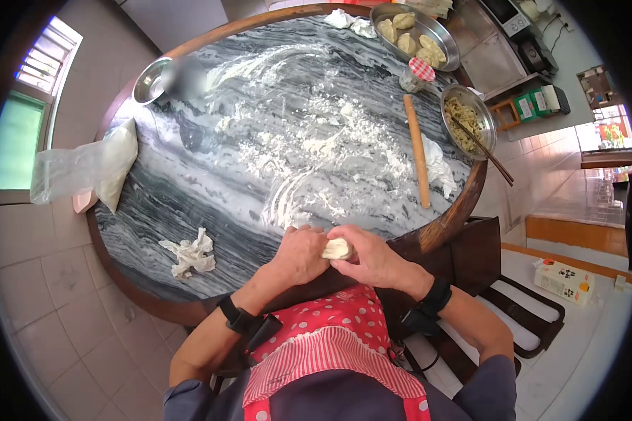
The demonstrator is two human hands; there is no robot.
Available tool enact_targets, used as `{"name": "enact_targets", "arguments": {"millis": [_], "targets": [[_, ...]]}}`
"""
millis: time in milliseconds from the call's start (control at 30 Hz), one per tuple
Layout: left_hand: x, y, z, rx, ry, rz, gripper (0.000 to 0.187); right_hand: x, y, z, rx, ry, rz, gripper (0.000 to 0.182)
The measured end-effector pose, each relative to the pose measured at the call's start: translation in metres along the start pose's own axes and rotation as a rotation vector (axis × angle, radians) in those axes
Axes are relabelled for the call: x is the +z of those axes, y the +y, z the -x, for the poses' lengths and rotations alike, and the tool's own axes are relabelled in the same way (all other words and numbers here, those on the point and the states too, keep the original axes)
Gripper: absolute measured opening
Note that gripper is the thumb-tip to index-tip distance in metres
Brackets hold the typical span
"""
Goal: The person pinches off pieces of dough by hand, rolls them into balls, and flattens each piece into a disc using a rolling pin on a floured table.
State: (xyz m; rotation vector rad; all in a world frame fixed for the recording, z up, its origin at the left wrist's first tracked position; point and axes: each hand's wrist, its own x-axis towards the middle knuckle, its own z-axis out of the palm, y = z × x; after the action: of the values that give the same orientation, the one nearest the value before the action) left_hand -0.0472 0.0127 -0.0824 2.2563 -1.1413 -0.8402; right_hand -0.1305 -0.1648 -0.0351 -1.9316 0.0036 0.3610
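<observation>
A round, marble-topped table with a wooden rim stands on a pale tiled floor. At left, daylight brightens a window, barred above, green below. Dark wooden furniture sits beside the table's near right edge. Farther right, pinkish tiles shine.

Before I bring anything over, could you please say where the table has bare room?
The tabletop is bare between the plastic bag and crumpled tissue, left of the scattered flour. The right side is crowded with basin, jar, filling bowl and rolling pin.
</observation>
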Motion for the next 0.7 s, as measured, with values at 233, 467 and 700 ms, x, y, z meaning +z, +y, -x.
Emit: {"name": "enact_targets", "arguments": {"millis": [233, 467, 700], "targets": [[0.014, 0.003, 0.007, 0.002, 0.017, -0.045, 0.028, 0.013, 0.004, -0.012, -0.012, 0.062, 0.201, 0.028], [0.025, 0.004, 0.003, -0.005, 0.038, -0.042, 0.026, 0.028, 0.019, -0.010, 0.050, 0.206, 0.261, 0.024], [0.031, 0.020, 0.008, 0.023, 0.162, -0.266, 0.020, 0.016, 0.026, -0.006, 0.641, 0.159, -0.658, 0.014]]}}
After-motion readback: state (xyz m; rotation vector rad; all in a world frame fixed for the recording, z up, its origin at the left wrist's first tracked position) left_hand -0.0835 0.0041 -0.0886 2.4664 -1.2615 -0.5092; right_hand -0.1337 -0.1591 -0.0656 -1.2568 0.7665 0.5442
